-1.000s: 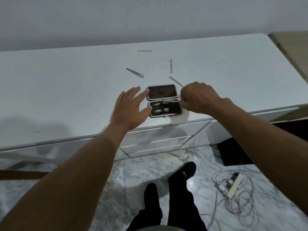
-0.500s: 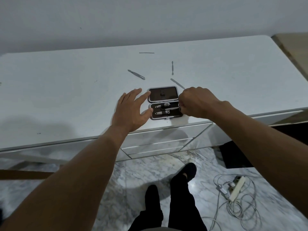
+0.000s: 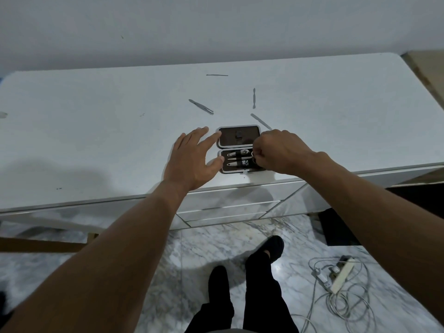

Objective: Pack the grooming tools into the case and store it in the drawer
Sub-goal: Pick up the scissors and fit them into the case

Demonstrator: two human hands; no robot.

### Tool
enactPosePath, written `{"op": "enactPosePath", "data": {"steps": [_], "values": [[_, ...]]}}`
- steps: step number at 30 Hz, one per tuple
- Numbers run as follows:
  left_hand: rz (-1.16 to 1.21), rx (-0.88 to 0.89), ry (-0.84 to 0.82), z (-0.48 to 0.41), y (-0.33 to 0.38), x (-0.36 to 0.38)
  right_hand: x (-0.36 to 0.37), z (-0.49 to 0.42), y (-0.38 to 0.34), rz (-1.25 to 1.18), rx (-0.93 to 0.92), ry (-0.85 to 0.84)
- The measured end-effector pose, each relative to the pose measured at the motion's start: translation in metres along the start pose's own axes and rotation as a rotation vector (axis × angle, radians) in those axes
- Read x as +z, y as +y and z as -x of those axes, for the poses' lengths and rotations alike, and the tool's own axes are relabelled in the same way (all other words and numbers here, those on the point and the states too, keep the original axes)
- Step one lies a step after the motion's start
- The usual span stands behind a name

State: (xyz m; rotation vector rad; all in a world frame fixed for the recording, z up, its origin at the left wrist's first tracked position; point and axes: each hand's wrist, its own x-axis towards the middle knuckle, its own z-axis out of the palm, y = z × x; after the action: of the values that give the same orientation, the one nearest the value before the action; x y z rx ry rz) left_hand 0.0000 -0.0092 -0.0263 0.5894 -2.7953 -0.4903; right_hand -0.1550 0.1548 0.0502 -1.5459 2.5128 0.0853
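Observation:
A small dark grooming case (image 3: 239, 138) lies open near the front edge of the white dresser top (image 3: 96, 131). Its near half holds nail clippers (image 3: 236, 153) and other metal tools under a strap. My left hand (image 3: 192, 159) rests flat beside the case, index finger and thumb touching its left edge. My right hand (image 3: 278, 151) is curled at the case's right end and pinches a thin metal tool (image 3: 252, 155) lying in the near half. Loose on the top lie tweezers (image 3: 201, 106), a file (image 3: 260, 121), a pusher (image 3: 254, 98) and a thin rod (image 3: 217, 75).
Closed white drawers (image 3: 230, 205) run below the dresser top in front of me. My feet in black stand on the marble floor (image 3: 168, 272). A power strip (image 3: 341, 275) with tangled cables lies on the floor to the right.
My right hand has shifted slightly toward me along the case's right end, working the thin tool into the near half. My left hand has stayed at the case's left edge.

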Motion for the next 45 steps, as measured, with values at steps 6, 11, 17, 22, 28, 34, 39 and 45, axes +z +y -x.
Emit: {"op": "enactPosePath", "data": {"steps": [6, 11, 17, 22, 28, 34, 39, 45], "values": [[0.0, -0.002, -0.006, 0.0, 0.001, -0.001, -0.004, 0.001, 0.0, -0.001, -0.016, 0.006], [-0.005, -0.001, -0.002, -0.001, 0.0, -0.001, -0.002, 0.003, 0.0, -0.021, 0.012, 0.013], [0.006, 0.004, 0.002, 0.0, 0.0, -0.001, -0.002, 0.003, -0.005, -0.036, 0.011, 0.019], [0.002, 0.001, 0.0, -0.001, 0.0, -0.001, 0.0, 0.001, -0.013, -0.008, -0.014, 0.027], [0.004, -0.004, -0.004, -0.001, 0.001, -0.001, -0.002, 0.002, -0.012, -0.036, -0.007, 0.028], [0.008, -0.006, -0.012, -0.001, 0.001, -0.002, -0.003, 0.005, -0.011, -0.069, 0.006, 0.029], [0.014, -0.007, -0.018, 0.0, 0.002, -0.003, -0.01, 0.003, -0.004, -0.098, 0.06, 0.07], [0.027, -0.017, -0.03, 0.0, 0.003, -0.005, -0.021, -0.027, -0.013, -0.122, 0.121, 0.113]]}}
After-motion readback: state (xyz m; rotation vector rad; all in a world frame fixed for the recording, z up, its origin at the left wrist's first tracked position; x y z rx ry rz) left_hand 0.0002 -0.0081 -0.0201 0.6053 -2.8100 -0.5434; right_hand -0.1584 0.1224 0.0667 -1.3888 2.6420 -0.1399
